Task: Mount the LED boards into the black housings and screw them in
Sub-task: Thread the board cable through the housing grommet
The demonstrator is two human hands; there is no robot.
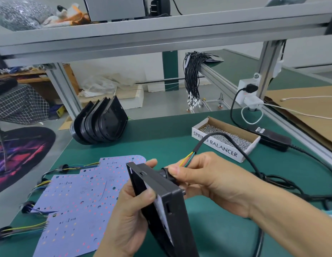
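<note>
Left of the grip, overlapping LED boards (78,206) lie flat on the green mat (161,138), their coloured leads trailing off the left edges. Beyond them, well apart from the hands, a row of black housings (100,123) stands on edge. Centre: the left hand (128,221) grips one black housing (161,199), held tilted on edge above the mat, thumb curled over its near rim and fingers behind; a white board edge shows inside it. Touching its rear face, the right hand (204,179) pinches a black grommet (166,172) and the yellow and green wires (187,160) of a black cable (226,141). Right of and beyond the grip, a screw box (224,140) marked SPRING BALANCER sits on the mat, with a power adapter (271,138) just beside it.
</note>
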